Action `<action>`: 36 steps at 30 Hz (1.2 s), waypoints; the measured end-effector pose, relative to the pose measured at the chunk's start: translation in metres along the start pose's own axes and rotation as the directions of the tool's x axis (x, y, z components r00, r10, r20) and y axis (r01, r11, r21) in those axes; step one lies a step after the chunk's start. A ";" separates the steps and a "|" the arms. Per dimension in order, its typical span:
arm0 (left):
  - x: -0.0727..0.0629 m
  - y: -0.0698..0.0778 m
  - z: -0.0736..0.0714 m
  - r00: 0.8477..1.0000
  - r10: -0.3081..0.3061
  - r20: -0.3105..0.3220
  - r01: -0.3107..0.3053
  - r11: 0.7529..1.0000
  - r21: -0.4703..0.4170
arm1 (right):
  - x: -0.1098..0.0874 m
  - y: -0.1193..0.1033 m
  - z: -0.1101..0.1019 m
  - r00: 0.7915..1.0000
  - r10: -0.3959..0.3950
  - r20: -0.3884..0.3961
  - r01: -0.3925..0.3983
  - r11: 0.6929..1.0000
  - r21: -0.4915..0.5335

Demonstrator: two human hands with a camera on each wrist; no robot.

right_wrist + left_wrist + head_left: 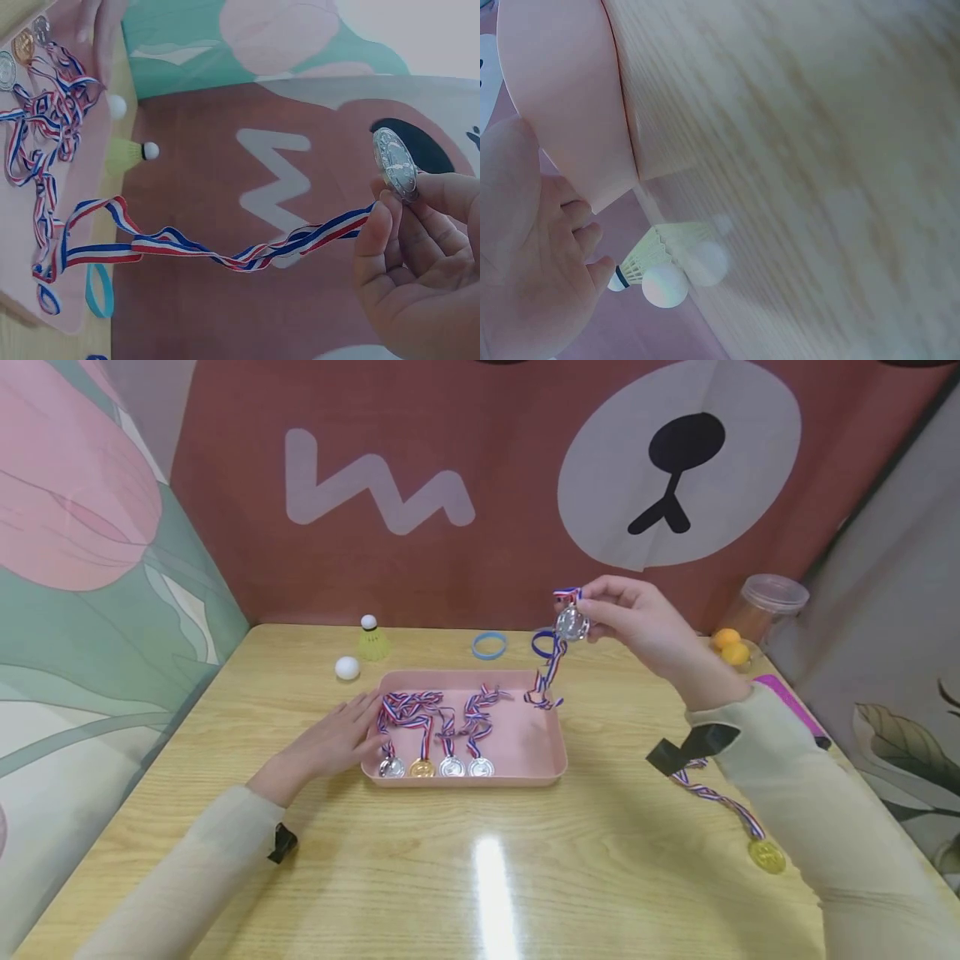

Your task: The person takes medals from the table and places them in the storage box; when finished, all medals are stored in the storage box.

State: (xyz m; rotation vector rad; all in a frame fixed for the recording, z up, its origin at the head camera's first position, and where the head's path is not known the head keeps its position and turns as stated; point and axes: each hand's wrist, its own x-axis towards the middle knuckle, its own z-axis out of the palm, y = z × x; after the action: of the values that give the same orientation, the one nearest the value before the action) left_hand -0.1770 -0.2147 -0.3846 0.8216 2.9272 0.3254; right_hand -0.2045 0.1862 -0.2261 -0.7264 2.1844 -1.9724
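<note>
A silver medal (pixel 572 623) hangs from my right hand (pixel 637 618), pinched between thumb and fingers above the back right of the pink tray (pixel 525 781). Its striped red, white and blue ribbon (pixel 300 241) trails down to the tray's right end. Inside the tray lie silver medals (pixel 452 767) and a gold medal (pixel 422 768) in a row along the front, their ribbons (pixel 408 706) bunched behind them. At the tray's left end my left hand (pixel 330 739) rests on the rim; its thumb and fingertips (pixel 589 236) lie along that edge.
Behind the tray are a white ball (pixel 347 668), a yellow shuttlecock (pixel 372 643), a light blue ring (pixel 489 646) and a dark blue ring (pixel 542 644). On the right, another gold medal (pixel 767 856) lies near orange balls (pixel 735 653), a clear jar (pixel 768 602) and a pink object (pixel 791 703).
</note>
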 end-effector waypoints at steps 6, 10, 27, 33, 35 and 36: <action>0.000 0.001 -0.001 1.000 0.001 0.007 -0.001 1.000 -0.001 | 0.022 0.017 0.015 0.999 0.042 -0.024 -0.044 0.995 -0.089; 0.000 0.002 -0.001 1.000 -0.001 0.008 0.001 1.000 -0.005 | 0.032 0.031 0.025 0.994 0.102 -0.044 -0.107 0.987 -0.119; 0.001 0.000 0.001 1.000 0.002 0.002 -0.002 1.000 -0.001 | 0.011 0.100 0.047 0.942 0.320 0.103 -0.258 0.884 -0.389; 0.001 0.000 0.000 1.000 -0.002 0.003 0.002 1.000 0.000 | -0.001 0.115 0.054 0.905 0.366 0.218 -0.237 0.857 -0.457; 0.001 0.000 0.000 1.000 -0.003 0.004 0.003 1.000 0.002 | -0.004 0.118 0.057 0.882 0.399 0.251 -0.245 0.843 -0.479; 0.001 0.000 0.000 1.000 -0.003 0.005 0.003 1.000 0.002 | -0.005 0.120 0.058 0.871 0.410 0.270 -0.242 0.837 -0.490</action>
State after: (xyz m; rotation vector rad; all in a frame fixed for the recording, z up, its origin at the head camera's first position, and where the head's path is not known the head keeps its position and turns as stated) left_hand -0.1778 -0.2142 -0.3850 0.8173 2.9247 0.3194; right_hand -0.2095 0.1403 -0.3512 -0.6364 2.3357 -1.0772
